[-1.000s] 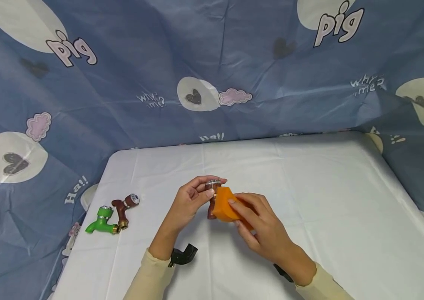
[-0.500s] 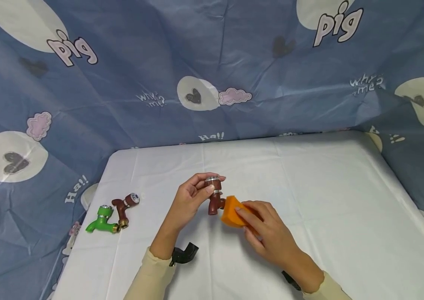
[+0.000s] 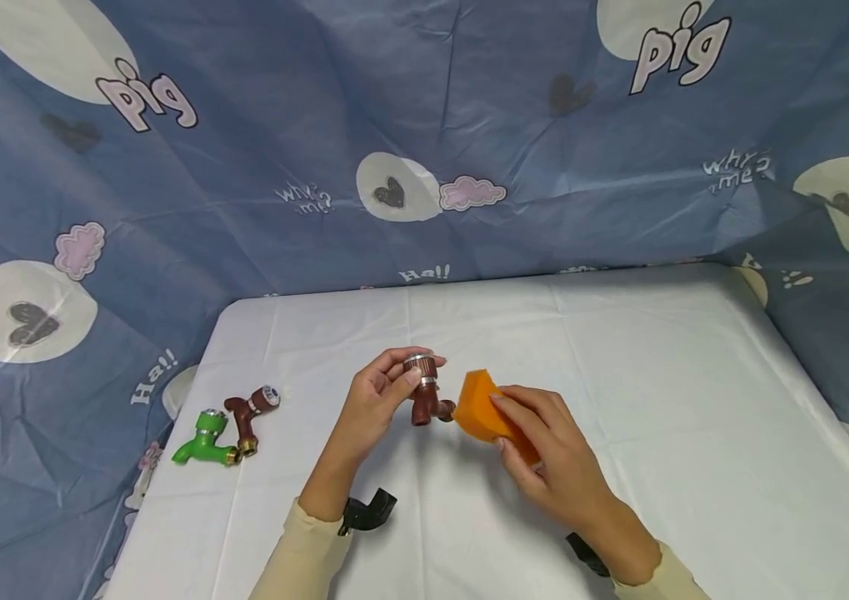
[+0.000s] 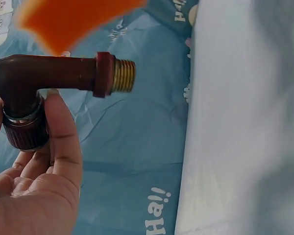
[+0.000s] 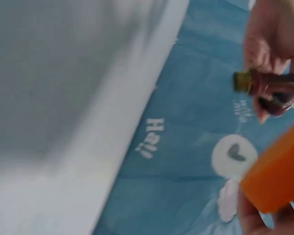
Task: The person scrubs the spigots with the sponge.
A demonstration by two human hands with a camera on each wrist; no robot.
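Observation:
My left hand (image 3: 374, 403) grips a dark brown faucet (image 3: 424, 400) by its ribbed knob, the spout hanging down. In the left wrist view the brass threaded end (image 4: 124, 76) of this faucet points away from the fingers. My right hand (image 3: 555, 454) pinches an orange sponge (image 3: 486, 410) between thumb and fingers, just right of the faucet's threaded end. In the right wrist view the sponge (image 5: 277, 169) is blurred and stands apart from the faucet (image 5: 269, 83).
On the left of the white-covered table (image 3: 679, 400) lie a green faucet (image 3: 205, 440) and another brown faucet (image 3: 246, 418), close together. A patterned blue cloth (image 3: 244, 150) hangs behind the table. Black wrist mounts (image 3: 369, 510) stick out below the forearms.
The sponge, which covered part of the faucet, has moved right and off it with my right hand. The left hand keeps its grip on the faucet and has shifted slightly.

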